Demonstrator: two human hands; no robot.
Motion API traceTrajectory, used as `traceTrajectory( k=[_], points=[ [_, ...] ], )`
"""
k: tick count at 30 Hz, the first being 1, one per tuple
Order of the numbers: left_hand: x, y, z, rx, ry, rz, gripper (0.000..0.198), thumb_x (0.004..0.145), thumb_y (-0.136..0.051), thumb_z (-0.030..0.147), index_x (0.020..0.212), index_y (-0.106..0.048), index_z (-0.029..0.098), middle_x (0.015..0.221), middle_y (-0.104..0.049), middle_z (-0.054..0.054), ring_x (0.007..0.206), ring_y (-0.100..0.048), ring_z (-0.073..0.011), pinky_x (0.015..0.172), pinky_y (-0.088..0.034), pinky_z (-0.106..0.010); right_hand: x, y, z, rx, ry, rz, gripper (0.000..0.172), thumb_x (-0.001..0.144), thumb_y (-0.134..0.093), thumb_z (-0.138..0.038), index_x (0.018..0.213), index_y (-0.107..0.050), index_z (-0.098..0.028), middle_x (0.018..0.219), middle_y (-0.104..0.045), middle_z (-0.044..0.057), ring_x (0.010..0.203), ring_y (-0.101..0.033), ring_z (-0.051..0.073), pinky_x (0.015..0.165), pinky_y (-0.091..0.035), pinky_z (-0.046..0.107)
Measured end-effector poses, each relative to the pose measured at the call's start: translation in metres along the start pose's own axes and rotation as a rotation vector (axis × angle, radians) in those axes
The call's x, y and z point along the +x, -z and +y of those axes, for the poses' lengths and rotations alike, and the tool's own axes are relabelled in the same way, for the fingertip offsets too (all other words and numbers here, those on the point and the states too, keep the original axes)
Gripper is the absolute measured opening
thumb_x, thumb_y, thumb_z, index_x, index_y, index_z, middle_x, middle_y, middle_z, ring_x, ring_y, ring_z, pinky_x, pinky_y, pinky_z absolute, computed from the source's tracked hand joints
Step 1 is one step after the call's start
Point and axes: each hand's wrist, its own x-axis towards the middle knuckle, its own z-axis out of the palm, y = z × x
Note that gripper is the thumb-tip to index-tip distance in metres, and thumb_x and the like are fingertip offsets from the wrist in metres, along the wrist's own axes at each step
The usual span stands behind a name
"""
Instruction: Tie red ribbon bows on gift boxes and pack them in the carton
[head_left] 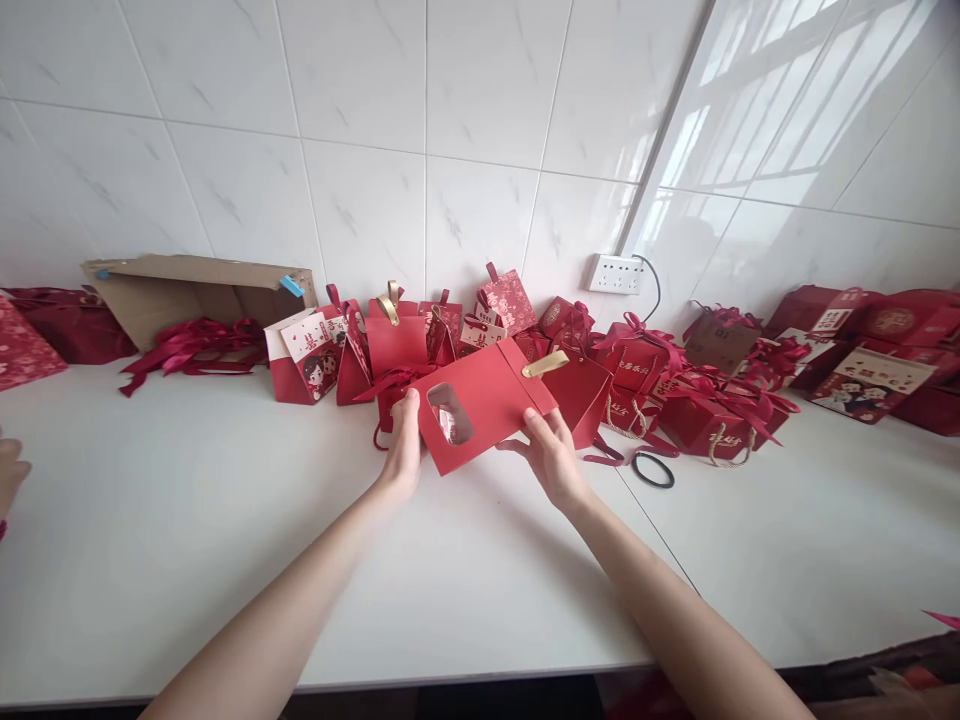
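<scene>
Between my two hands I hold a red gift box (487,405) tilted above the white table. It has a rounded cut-out window near its left end and a gold ribbon loop (546,364) at its right end. My left hand (405,445) grips the left end, thumb on top. The right end rests in my right hand (553,455), thumb on the upper face and fingers underneath, partly hidden. Behind the box, several red gift boxes stand close together, among them one with a printed cartoon figure (307,355) and one with a gold loop (397,338).
An open cardboard box (202,270) with dark red ribbons (196,348) spilling out stands at the back left. Another person's hand (10,475) shows at the left edge. A black elastic ring (653,470) lies on the table (480,590). A power strip (616,274) hangs on the tiled wall.
</scene>
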Motion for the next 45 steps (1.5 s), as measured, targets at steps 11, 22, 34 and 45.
traceTrajectory(
  k=[11, 22, 34, 45],
  points=[
    [-0.004, -0.008, 0.008, -0.072, -0.002, -0.123, 0.051, 0.072, -0.056, 0.066, 0.093, -0.054, 0.020, 0.091, -0.069, -0.006, 0.081, -0.066, -0.0232, 0.051, -0.049, -0.027, 0.004, -0.002, -0.002, 0.231, -0.223, 0.068, 0.032, 0.080, -0.060, -0.046, 0.100, -0.061, -0.022, 0.085, -0.068, 0.001, 0.064, -0.064, 0.014, 0.051, -0.058, 0.026],
    [-0.005, -0.005, 0.006, 0.014, -0.066, -0.166, 0.044, 0.069, -0.057, 0.060, 0.080, -0.055, 0.018, 0.077, -0.069, -0.006, 0.067, -0.064, -0.0213, 0.047, -0.046, -0.027, 0.004, 0.001, -0.010, 0.220, -0.317, 0.065, 0.045, 0.080, -0.056, -0.052, 0.113, -0.058, -0.023, 0.101, -0.069, 0.004, 0.071, -0.067, 0.016, 0.045, -0.058, 0.024],
    [-0.011, -0.005, -0.001, 0.024, -0.122, -0.157, 0.057, 0.069, -0.049, 0.071, 0.094, -0.058, 0.020, 0.085, -0.065, -0.006, 0.080, -0.062, -0.0234, 0.064, -0.051, -0.033, -0.001, 0.003, -0.011, -0.025, -0.123, -0.096, 0.044, 0.080, -0.052, -0.056, 0.107, -0.057, -0.022, 0.113, -0.065, 0.006, 0.090, -0.065, 0.024, 0.062, -0.060, 0.037],
    [0.001, 0.003, -0.012, 0.090, -0.440, -0.035, 0.050, 0.067, -0.053, 0.058, 0.100, -0.054, 0.020, 0.099, -0.061, -0.005, 0.093, -0.056, -0.0234, 0.085, -0.046, -0.037, -0.002, -0.004, -0.009, -0.201, -0.021, -0.049, 0.043, 0.070, -0.068, -0.049, 0.103, -0.053, -0.026, 0.106, -0.064, 0.002, 0.082, -0.065, 0.018, 0.056, -0.058, 0.028]
  ],
)
